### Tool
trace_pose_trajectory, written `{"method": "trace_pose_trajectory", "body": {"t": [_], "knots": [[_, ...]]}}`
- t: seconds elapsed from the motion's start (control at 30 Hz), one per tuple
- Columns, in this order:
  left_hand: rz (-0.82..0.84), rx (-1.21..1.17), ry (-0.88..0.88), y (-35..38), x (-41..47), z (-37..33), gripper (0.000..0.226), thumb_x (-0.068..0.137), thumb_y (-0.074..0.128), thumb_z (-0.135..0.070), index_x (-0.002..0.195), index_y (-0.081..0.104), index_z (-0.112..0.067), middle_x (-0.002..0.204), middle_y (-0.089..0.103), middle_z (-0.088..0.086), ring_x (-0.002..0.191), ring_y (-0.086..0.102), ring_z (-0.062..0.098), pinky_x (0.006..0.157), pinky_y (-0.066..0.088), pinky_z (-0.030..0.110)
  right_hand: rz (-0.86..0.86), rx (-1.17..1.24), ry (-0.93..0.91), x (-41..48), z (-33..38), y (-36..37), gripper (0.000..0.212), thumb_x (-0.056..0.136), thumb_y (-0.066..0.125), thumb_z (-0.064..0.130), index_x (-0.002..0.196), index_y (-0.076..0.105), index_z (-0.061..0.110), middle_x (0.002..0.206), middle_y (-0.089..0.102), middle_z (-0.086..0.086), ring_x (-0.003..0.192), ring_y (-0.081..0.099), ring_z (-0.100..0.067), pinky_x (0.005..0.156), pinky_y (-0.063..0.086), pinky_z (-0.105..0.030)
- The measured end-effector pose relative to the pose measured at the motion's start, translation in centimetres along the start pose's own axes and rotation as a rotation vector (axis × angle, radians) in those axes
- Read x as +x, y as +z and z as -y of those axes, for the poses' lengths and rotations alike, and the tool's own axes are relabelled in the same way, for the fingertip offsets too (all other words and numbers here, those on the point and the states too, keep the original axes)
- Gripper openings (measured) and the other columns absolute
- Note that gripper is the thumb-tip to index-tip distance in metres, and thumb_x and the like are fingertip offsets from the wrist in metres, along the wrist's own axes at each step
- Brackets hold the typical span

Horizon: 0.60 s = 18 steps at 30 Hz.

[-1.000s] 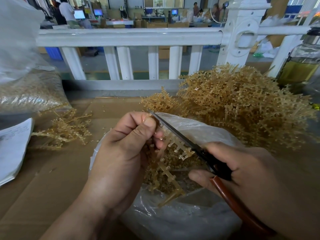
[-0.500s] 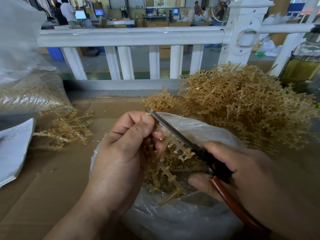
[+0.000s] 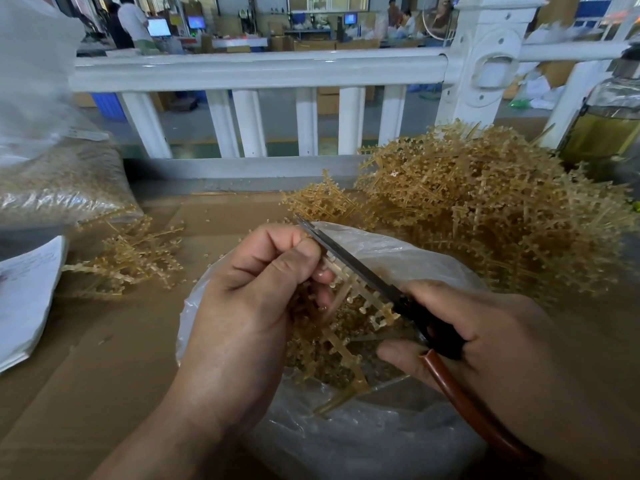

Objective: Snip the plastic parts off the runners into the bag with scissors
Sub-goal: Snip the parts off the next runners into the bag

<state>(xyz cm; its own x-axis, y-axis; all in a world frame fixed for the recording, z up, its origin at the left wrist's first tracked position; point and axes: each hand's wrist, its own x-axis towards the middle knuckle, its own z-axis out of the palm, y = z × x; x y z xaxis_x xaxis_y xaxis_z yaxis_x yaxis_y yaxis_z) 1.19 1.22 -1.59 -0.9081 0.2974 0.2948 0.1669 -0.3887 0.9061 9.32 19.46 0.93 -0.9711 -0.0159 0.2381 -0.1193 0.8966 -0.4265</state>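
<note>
Scarcely anything moves since a second ago: scissors (image 3: 346, 258) blade stays along the runner (image 3: 349, 292), over the bag (image 3: 381, 445); left hand (image 3: 242, 306) fingers (image 3: 294, 261) pinch the runner's top; right hand (image 3: 485, 334) fingers clamp the scissors handles; snipping judged mid-run.

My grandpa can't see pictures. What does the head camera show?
A left hand holds a tan plastic runner over an open clear bag while the right hand holds scissors against it. A big runner pile sits behind.
</note>
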Motion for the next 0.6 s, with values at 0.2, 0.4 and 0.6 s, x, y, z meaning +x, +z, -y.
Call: {"method": "trace_pose_trajectory", "body": {"t": [0.2, 0.4, 0.6], "knots": [[-0.004, -0.013, -0.012, -0.13, 0.07, 0.10, 0.017, 0.089, 0.058, -0.019, 0.072, 0.063, -0.018, 0.072, 0.057, 0.005, 0.062, 0.052, 0.015, 0.056, 0.047, 0.023, -0.030, -0.002, -0.023, -0.05, 0.13, -0.01, 0.058, 0.077, 0.039, 0.081, 0.104, 0.067, 0.038, 0.069, 0.062, 0.016, 0.063, 0.061, -0.003, 0.051, 0.047, -0.025], [-0.002, -0.040, -0.025, -0.09, 0.13, 0.10, 0.017, 0.089, 0.058, -0.018, 0.073, 0.063, -0.017, 0.072, 0.058, 0.005, 0.060, 0.052, 0.015, 0.053, 0.046, 0.023, -0.057, -0.003, -0.042, -0.17, 0.19, 0.05, 0.055, 0.076, 0.038, 0.080, 0.099, 0.066, 0.039, 0.065, 0.060, 0.020, 0.066, 0.060, -0.002, 0.064, 0.047, -0.023], [0.004, -0.100, -0.060, 0.02, 0.14, -0.18, 0.013, 0.087, 0.062, -0.020, 0.075, 0.063, -0.016, 0.072, 0.057, 0.006, 0.059, 0.051, 0.015, 0.052, 0.046, 0.024, -0.071, 0.011, -0.039, -0.29, -0.11, 0.57, 0.057, 0.077, 0.038, 0.083, 0.096, 0.065, 0.037, 0.064, 0.061, 0.015, 0.065, 0.060, 0.000, 0.062, 0.048, -0.021]]}}
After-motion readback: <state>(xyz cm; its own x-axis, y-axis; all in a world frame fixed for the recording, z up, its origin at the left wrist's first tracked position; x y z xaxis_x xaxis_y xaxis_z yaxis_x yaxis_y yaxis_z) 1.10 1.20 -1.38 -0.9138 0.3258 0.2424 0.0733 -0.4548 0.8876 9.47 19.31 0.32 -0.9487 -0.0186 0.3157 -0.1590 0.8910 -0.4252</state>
